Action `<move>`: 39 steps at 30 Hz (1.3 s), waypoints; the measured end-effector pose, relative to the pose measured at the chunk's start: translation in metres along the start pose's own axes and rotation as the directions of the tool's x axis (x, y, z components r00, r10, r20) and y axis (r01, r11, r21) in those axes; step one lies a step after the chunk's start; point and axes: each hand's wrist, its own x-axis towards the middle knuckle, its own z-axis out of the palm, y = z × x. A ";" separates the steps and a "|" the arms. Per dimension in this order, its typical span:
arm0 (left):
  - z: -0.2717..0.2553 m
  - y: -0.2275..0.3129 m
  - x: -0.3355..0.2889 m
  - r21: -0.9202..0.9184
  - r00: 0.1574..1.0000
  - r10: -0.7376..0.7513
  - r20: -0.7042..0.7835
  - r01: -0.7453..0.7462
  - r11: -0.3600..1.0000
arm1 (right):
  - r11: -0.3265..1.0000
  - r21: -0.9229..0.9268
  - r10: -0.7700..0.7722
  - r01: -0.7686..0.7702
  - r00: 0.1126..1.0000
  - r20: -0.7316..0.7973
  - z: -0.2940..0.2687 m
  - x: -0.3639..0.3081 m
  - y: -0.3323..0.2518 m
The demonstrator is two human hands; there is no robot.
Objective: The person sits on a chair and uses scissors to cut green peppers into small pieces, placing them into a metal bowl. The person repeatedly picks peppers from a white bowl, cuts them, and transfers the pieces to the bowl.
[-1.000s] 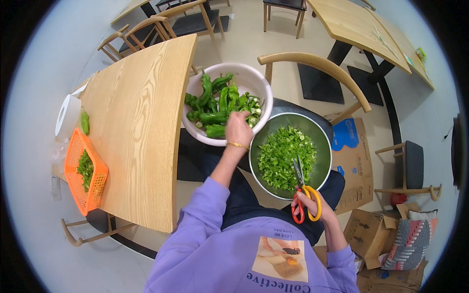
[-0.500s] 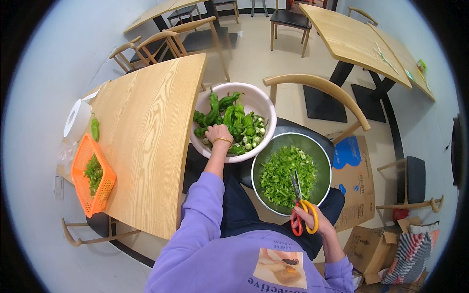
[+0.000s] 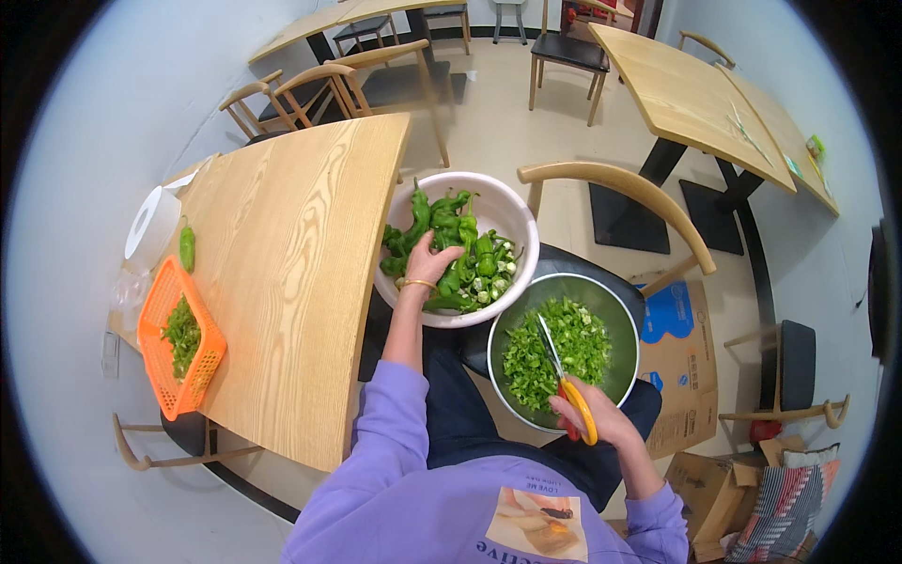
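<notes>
Compared with 0.5 seconds ago, the bare left hand (image 3: pixel 427 265) is spreading thumb and fingers apart over whole glossy green peppers (image 3: pixel 468 228), which are lying in a round pale-pink plastic basin (image 3: pixel 496 209). The right hand (image 3: pixel 601 411), gripping metal scissors with red and yellow handles (image 3: pixel 563 378), is tilting them further left over finely chopped green pieces (image 3: pixel 583 334) in a round green-lined bowl (image 3: pixel 618 324).

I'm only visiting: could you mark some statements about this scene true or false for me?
1. The right hand holds steel scissors with red and yellow handles. True.
2. The left hand is among whole green peppers in a round pale-pink plastic bowl. True.
3. The scissors are over whole peppers. False: below them, a round silver-rimmed bowl, green inside, holds chopped green pieces.
4. Nothing circles the left wrist. False: a thin yellowish bracelet does.
</notes>
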 end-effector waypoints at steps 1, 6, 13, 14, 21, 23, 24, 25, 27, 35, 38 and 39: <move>0.002 0.001 -0.006 -0.291 0.994 -0.035 0.101 0.063 0.955 | 0.974 -0.211 -0.101 0.077 0.989 -0.105 0.000 0.010 -0.010; 0.005 -0.002 -0.040 -0.707 0.885 0.097 0.455 0.293 0.644 | 0.780 -0.587 -0.420 0.218 0.878 -0.231 -0.017 0.049 -0.051; 0.012 -0.002 -0.073 -0.688 0.848 0.027 0.530 0.411 0.598 | 0.533 -0.822 -0.566 0.199 0.806 -0.172 -0.029 0.088 -0.086; 0.011 -0.002 -0.075 -0.679 0.855 0.018 0.519 0.399 0.616 | 0.518 -0.834 -0.566 0.192 0.808 -0.166 -0.029 0.091 -0.088; 0.009 -0.007 -0.076 -0.614 0.890 0.021 0.455 0.297 0.731 | 0.461 -0.862 -0.562 0.211 0.821 -0.100 -0.026 0.105 -0.095; 0.011 -0.008 -0.074 -0.632 0.881 0.027 0.473 0.318 0.707 | 0.469 -0.855 -0.555 0.222 0.827 -0.089 -0.024 0.108 -0.095; 0.011 -0.009 -0.074 -0.626 0.884 0.046 0.465 0.292 0.723 | 0.467 -0.855 -0.557 0.225 0.826 -0.087 -0.024 0.109 -0.095; 0.010 -0.010 -0.073 -0.618 0.879 0.051 0.474 0.291 0.730 | 0.464 -0.855 -0.554 0.232 0.829 -0.075 -0.024 0.110 -0.095; 0.008 -0.010 -0.072 -0.599 0.876 0.056 0.479 0.279 0.750 | 0.449 -0.857 -0.566 0.252 0.823 -0.055 -0.023 0.112 -0.095; 0.004 -0.012 -0.062 -0.544 0.875 0.097 0.473 0.204 0.814 | 0.526 -0.815 -0.435 0.243 0.900 -0.012 -0.019 0.120 -0.100; 0.002 -0.013 -0.058 -0.512 0.901 0.119 0.417 0.124 0.850 | 0.525 -0.813 -0.431 0.253 0.903 0.003 -0.018 0.125 -0.100; 0.002 -0.011 -0.058 -0.506 0.905 0.125 0.406 0.109 0.855 | 0.518 -0.811 -0.441 0.271 0.898 0.019 -0.019 0.128 -0.101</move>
